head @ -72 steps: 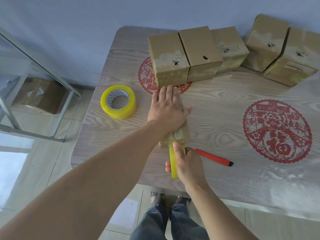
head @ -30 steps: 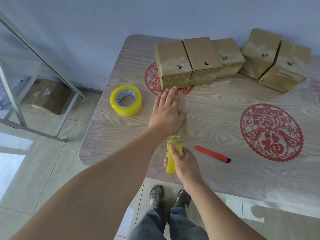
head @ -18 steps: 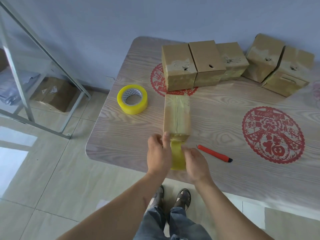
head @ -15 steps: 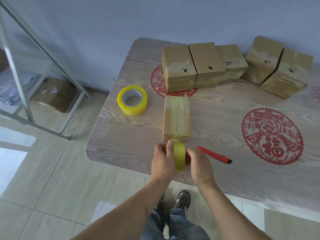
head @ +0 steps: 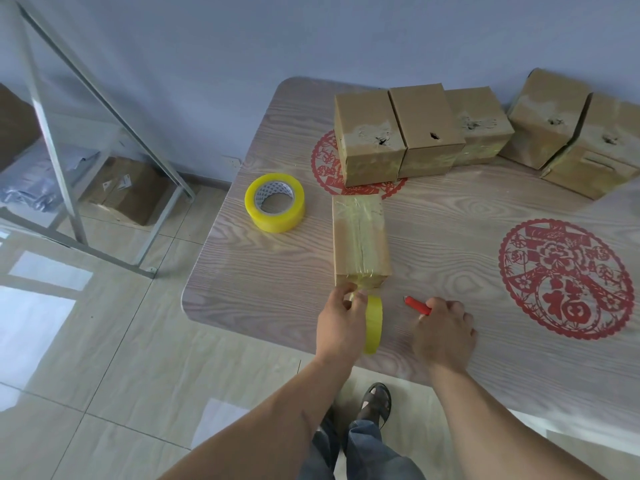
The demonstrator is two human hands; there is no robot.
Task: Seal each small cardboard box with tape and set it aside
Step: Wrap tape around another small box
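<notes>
Head view, looking down at a wood-grain table (head: 450,230) beside a blue wall. Near the front edge: one small cardboard box (head: 360,242), lying lengthwise, top face wrapped in yellowish clear tape. Left hand (head: 341,323) at the box's near end, fingers curled, gripping a narrow yellow tape roll (head: 373,323) held on edge, with a strip of tape running from roll to box. Right hand (head: 443,329) just right of the roll, fingers curled down onto a red utility knife (head: 418,305) lying on the table; only the knife's left end visible, so a full grip could not be confirmed. Left of the box, well apart from the hands: a wider yellow tape roll (head: 275,202), lying flat. Along the far edge: five sealed cardboard boxes (head: 429,129), three touching in a row and two more to the right. Two red paper-cut medallions (head: 562,278) on the tabletop, one partly hidden under the row. On the floor at left: a metal shelf frame (head: 69,161) and a brown carton (head: 128,192).
</notes>
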